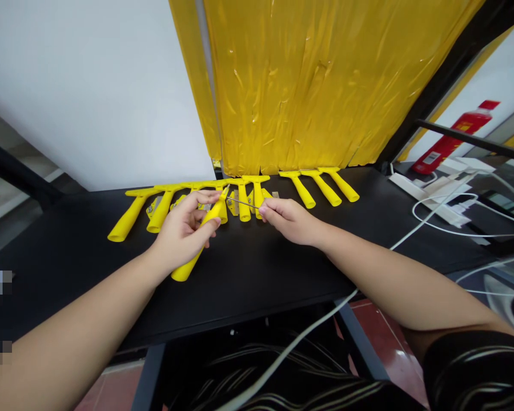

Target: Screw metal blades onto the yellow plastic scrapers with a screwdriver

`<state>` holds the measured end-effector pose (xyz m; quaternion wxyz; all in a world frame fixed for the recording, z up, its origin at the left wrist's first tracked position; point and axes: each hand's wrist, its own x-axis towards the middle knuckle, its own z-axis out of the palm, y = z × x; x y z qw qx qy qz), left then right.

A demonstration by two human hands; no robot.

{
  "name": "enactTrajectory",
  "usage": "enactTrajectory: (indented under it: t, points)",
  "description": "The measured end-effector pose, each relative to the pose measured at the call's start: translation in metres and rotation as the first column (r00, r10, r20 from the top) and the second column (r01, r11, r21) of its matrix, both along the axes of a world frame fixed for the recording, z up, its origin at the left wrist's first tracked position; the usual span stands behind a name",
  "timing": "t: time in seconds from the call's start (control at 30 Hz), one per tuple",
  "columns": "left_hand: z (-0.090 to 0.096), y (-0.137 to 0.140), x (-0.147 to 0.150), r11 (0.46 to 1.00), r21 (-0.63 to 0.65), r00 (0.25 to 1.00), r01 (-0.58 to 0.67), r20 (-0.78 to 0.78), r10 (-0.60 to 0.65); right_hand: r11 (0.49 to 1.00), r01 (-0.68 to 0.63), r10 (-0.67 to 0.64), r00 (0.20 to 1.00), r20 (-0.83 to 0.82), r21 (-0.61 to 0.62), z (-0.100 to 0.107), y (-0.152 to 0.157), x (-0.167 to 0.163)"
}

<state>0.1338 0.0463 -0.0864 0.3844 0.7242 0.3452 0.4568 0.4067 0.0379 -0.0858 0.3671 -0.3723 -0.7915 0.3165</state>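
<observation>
My left hand (188, 225) is closed around a yellow T-shaped plastic handle (187, 267), its hollow end tilted down toward me. In my right hand (289, 220) is a thin metal rod tool (244, 202), pinched between the fingers; its own grip is hidden by the hand. The rod's far end meets the head of the held handle, near my left fingertips. Behind my hands a row of similar yellow handles (131, 220) lies on the black table (257, 279). Small metal pieces (235, 202) show among them, partly covered.
Several more yellow handles (334, 191) lie to the right by the yellow plastic sheet (325, 85). A white panel (98, 91) stands at back left. At right are a red bottle (456, 137), a white power strip (428, 200) and a white cable (300, 337) crossing the front.
</observation>
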Motion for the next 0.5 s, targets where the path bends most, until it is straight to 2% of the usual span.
enactTrajectory:
  t: [0.1,0.5]
  points:
    - [-0.0009,0.0001,-0.0006,1.000,0.022,1.000,0.009,-0.014,-0.008,0.997,0.018,-0.024,0.998,0.066,0.080,0.0021,-0.0003,0.0034]
    - [0.0005,-0.0016,-0.0024,0.995,0.081,0.998,0.052,-0.052,-0.048,0.995,0.024,-0.034,0.994,0.101,0.101,0.0035,0.0001,0.0101]
